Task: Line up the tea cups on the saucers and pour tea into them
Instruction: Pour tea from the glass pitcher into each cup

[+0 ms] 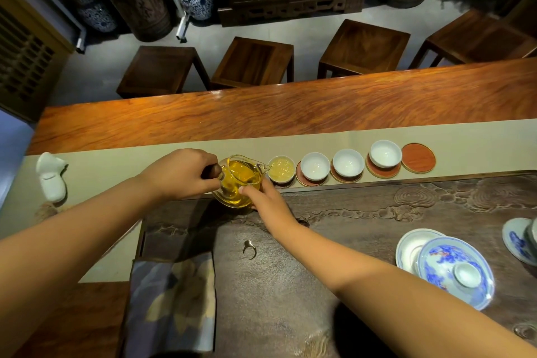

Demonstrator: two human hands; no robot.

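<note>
On the pale cloth runner (319, 136) along the wooden table (261, 113), four white cups stand in a row with red saucers. The left hand (180, 173) is closed around the dark handle of a glass pitcher (239, 180) of yellow tea, and the pitcher tilts with its spout at the rim of the first cup (281, 169). The right hand (263, 197) rests against the near side of the pitcher, fingers curled on the glass from below. The first cup holds yellow tea; its saucer is mostly hidden beneath it. The second cup (315, 166), third cup (348, 163) and fourth cup (385, 153) each sit on a saucer, and their insides look pale, perhaps wet or empty, I cannot tell. One bare saucer (418, 158) lies just right of the fourth cup. Nearer, on the dark carved tray (363, 212), a blue-and-white lidded bowl (454, 270) stands at the right, and a folded cloth (171, 299) lies at the left.
</note>
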